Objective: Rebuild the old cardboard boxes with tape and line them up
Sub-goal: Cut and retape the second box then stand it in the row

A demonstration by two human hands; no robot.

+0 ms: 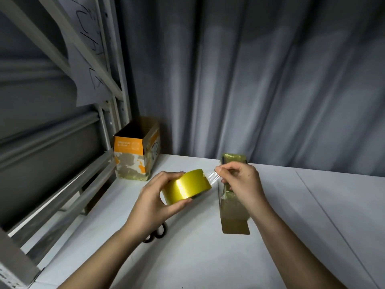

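My left hand (160,197) grips a yellow roll of tape (185,187) above the white table (208,257). My right hand (241,180) pinches the clear free end of the tape (210,175), pulled a short way off the roll. Behind and under my right hand lies a flattened brown cardboard box (234,213) with tape on it, its flap pointing towards me. An orange and white cardboard box (135,151) stands upright and open-topped at the table's back left corner.
Black scissors (157,234) lie on the table under my left forearm, partly hidden. A grey metal shelf frame (62,184) runs along the left side. A grey curtain (260,80) hangs behind the table.
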